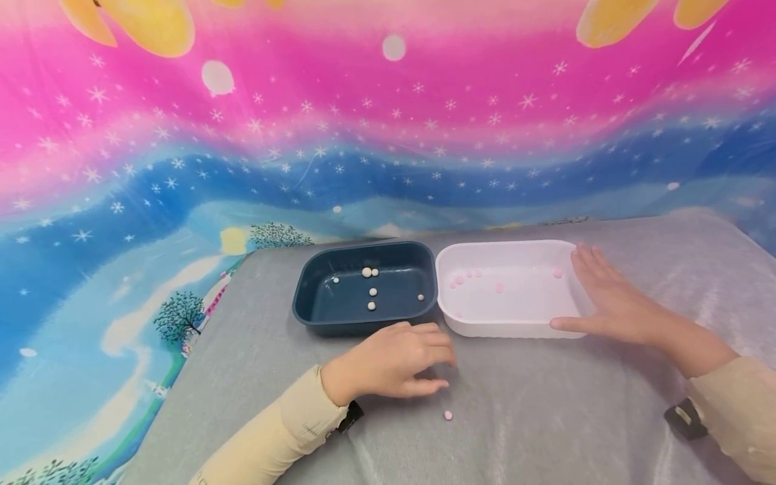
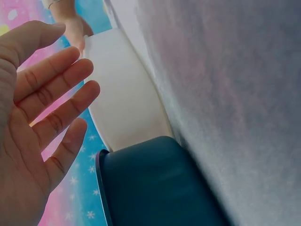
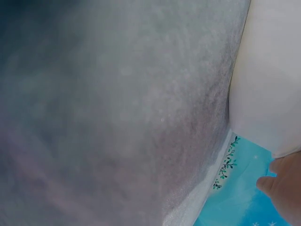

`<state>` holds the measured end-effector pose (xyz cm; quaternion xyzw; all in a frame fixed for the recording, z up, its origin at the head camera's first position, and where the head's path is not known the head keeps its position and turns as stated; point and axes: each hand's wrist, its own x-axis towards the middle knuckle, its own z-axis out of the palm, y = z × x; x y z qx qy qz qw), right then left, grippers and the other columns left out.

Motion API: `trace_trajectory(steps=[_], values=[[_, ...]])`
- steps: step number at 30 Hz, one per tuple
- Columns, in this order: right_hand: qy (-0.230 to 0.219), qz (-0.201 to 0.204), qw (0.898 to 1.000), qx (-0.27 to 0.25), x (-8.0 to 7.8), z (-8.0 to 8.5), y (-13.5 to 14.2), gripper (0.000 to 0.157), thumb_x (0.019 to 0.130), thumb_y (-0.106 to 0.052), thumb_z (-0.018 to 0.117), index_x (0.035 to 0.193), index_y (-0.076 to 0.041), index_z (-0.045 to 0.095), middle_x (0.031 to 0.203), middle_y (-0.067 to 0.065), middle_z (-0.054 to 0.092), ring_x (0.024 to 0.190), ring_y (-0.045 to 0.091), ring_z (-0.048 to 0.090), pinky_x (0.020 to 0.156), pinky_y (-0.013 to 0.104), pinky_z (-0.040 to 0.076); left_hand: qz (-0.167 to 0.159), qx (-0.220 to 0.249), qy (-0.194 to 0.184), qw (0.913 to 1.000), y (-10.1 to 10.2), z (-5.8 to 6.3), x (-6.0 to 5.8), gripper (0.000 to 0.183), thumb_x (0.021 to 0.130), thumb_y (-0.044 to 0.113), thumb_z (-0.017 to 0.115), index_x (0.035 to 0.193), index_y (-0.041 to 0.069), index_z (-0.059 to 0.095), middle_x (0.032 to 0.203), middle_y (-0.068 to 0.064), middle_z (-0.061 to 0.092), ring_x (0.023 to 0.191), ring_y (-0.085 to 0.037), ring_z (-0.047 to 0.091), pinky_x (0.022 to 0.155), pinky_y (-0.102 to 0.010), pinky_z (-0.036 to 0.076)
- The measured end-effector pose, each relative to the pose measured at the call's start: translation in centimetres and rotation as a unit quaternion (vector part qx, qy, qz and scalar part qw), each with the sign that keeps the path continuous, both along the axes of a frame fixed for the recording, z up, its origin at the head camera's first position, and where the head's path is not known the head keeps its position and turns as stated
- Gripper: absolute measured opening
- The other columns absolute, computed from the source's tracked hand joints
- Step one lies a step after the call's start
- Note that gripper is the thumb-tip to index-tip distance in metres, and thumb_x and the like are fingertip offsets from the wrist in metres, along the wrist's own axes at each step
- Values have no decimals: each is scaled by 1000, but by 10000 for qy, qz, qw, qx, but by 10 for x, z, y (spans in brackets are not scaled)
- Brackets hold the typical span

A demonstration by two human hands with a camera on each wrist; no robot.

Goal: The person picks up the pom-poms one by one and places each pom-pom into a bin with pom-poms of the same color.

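My left hand (image 1: 397, 360) hovers over the cloth at the front of a dark blue tray (image 1: 315, 323). Its fingers are loosely bent and hold nothing; the left wrist view shows the bare palm and spread fingers (image 2: 61, 115). A small pink ball (image 1: 448, 415) lies on the cloth just in front of this hand. My right hand (image 1: 618, 303) spans the right end of a white tray (image 1: 503, 329), fingers straight along the far side and thumb extended at the near rim. Several pink balls (image 1: 500, 287) lie in the white tray, several whitish balls (image 1: 372, 292) in the dark blue one.
The two trays stand side by side, their short ends meeting. Grey cloth (image 1: 545, 417) covers the table. Behind the table hangs a colourful printed backdrop (image 1: 364, 135) with snowflakes.
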<state>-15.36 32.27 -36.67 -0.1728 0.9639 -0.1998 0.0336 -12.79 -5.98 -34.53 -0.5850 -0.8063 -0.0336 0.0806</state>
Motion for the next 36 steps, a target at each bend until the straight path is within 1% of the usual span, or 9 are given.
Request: trace_trajectory(steps=[7, 12, 16, 20, 23, 26, 29, 32, 36], values=[[-34, 11, 10000, -10, -1, 0, 0, 121, 85, -53, 72, 155, 8, -6, 161, 19, -24, 149, 42, -22, 121, 58, -11, -62, -288, -161, 9994, 1, -5, 5, 22, 94, 40, 63, 110, 25, 69, 106, 17, 65, 100, -2, 55, 63, -18, 43], [-22, -20, 10000, -46, -1, 0, 0, 122, 84, -53, 72, 155, 7, -6, 162, 18, -24, 149, 40, -25, 121, 60, -9, -175, -479, -278, 9983, 3, -10, 10, 23, 95, 41, 63, 110, 26, 70, 107, 16, 64, 102, -3, 56, 70, -18, 46], [-3, -20, 10000, -90, -1, 0, 1, 122, 84, -54, 72, 155, 7, -6, 162, 16, -24, 149, 38, -25, 120, 61, -9, -315, -507, -262, 9979, 5, -13, 14, 21, 94, 43, 64, 106, 27, 70, 104, 17, 64, 103, -2, 57, 75, -19, 49], [5, 23, 10000, -76, -1, -1, 1, 122, 85, -53, 72, 155, 7, -6, 162, 18, -24, 149, 41, -24, 120, 62, -9, -384, -595, -221, 9972, 6, -14, 16, 20, 92, 43, 66, 104, 28, 70, 103, 19, 64, 103, -1, 57, 72, -19, 48], [-22, 18, 10000, -44, -2, -1, 1, 121, 85, -53, 72, 155, 8, -6, 161, 18, -25, 149, 41, -23, 121, 60, -8, -386, -693, -278, 9965, 7, -16, 17, 19, 92, 42, 66, 105, 29, 70, 104, 19, 63, 103, 0, 57, 69, -18, 45], [-32, 8, 10000, -14, -2, -1, 1, 121, 85, -53, 72, 155, 7, -7, 161, 17, -25, 149, 40, -24, 121, 59, -9, -382, -765, -404, 9955, 8, -16, 17, 18, 91, 41, 67, 104, 30, 70, 105, 20, 63, 104, 2, 56, 70, -17, 44], [-40, -1, 10000, -12, -2, 0, 2, 121, 85, -54, 71, 155, 6, -7, 162, 16, -25, 149, 39, -24, 121, 56, -11, -420, -830, -499, 9944, 9, -16, 16, 16, 92, 40, 67, 103, 30, 71, 104, 20, 63, 104, 2, 56, 71, -16, 44], [-48, 4, 10000, -21, -2, 0, 2, 122, 85, -55, 71, 155, 6, -7, 162, 15, -26, 149, 38, -25, 121, 54, -13, -469, -911, -506, 9934, 10, -16, 16, 13, 92, 40, 67, 100, 30, 70, 103, 20, 63, 103, 2, 56, 73, -16, 45], [-36, 36, 10000, -19, -2, 0, 2, 122, 85, -56, 70, 155, 6, -8, 161, 15, -26, 149, 39, -25, 121, 55, -13, -472, -1020, -502, 9924, 11, -18, 16, 10, 92, 39, 66, 97, 31, 70, 103, 21, 62, 104, 2, 56, 75, -16, 46]])
